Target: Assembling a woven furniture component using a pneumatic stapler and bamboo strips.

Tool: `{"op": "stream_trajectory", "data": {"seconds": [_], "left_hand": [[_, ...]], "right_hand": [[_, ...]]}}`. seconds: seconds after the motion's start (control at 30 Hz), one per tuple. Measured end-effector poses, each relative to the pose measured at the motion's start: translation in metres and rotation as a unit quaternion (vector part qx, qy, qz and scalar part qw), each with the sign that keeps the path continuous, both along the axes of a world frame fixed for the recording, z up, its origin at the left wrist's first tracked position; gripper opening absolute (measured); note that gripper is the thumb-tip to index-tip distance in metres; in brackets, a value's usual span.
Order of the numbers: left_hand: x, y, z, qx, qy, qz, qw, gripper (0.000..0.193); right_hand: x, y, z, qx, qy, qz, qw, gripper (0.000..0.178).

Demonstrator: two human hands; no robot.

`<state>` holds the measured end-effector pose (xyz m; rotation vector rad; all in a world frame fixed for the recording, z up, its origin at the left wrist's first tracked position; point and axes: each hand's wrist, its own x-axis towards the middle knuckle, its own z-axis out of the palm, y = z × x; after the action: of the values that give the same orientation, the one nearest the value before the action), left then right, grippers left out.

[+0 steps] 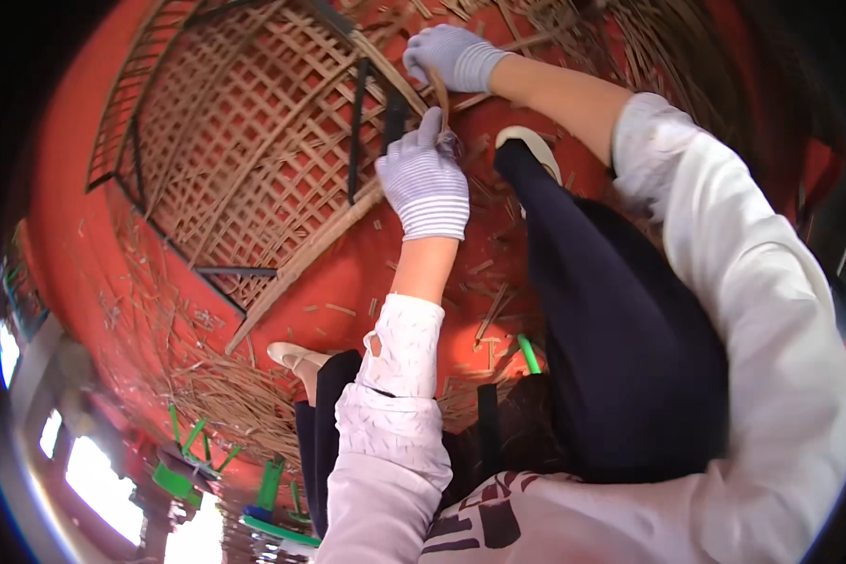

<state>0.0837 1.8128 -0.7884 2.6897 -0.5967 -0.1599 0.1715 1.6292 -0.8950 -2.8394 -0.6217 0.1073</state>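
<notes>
A large woven bamboo lattice basket (244, 160) with a dark frame lies on the red floor ahead of me. My left hand (426, 183), in a striped work glove, is closed on a thin bamboo strip (439, 94) near the basket's rim. That same strip runs up into my right hand (453, 56), gloved too, which grips its upper end by the rim. The strip curves between the two hands.
Bamboo shavings and offcuts (207, 376) litter the red floor (348, 282). My dark-trousered legs and pale sandals (531, 146) stretch beside the basket. Green tools or stool legs (273, 484) lie at the lower left. More woven bamboo (649, 38) stands at the upper right.
</notes>
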Motion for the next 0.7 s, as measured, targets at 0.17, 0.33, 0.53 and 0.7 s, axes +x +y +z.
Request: {"op": "stream_trajectory", "data": {"seconds": [0.17,0.33,0.53,0.7], "left_hand": [[-0.015,0.021,-0.007,-0.207,0.036,0.068,0.975,0.016],[-0.012,0.026,0.020,-0.409,0.360,0.267,0.795,0.014],[-0.065,-0.009,0.040,-0.418,0.378,0.259,0.784,0.020],[-0.083,-0.029,0.036,-0.391,0.292,0.168,0.856,0.016]], "right_hand": [[-0.098,-0.018,0.017,0.218,0.108,-0.183,0.953,0.019],[-0.157,0.013,0.034,0.306,0.206,-0.192,0.909,0.035],[-0.156,0.022,0.020,0.353,0.168,-0.230,0.892,0.036],[-0.158,0.007,0.016,0.374,0.175,-0.183,0.892,0.025]]}}
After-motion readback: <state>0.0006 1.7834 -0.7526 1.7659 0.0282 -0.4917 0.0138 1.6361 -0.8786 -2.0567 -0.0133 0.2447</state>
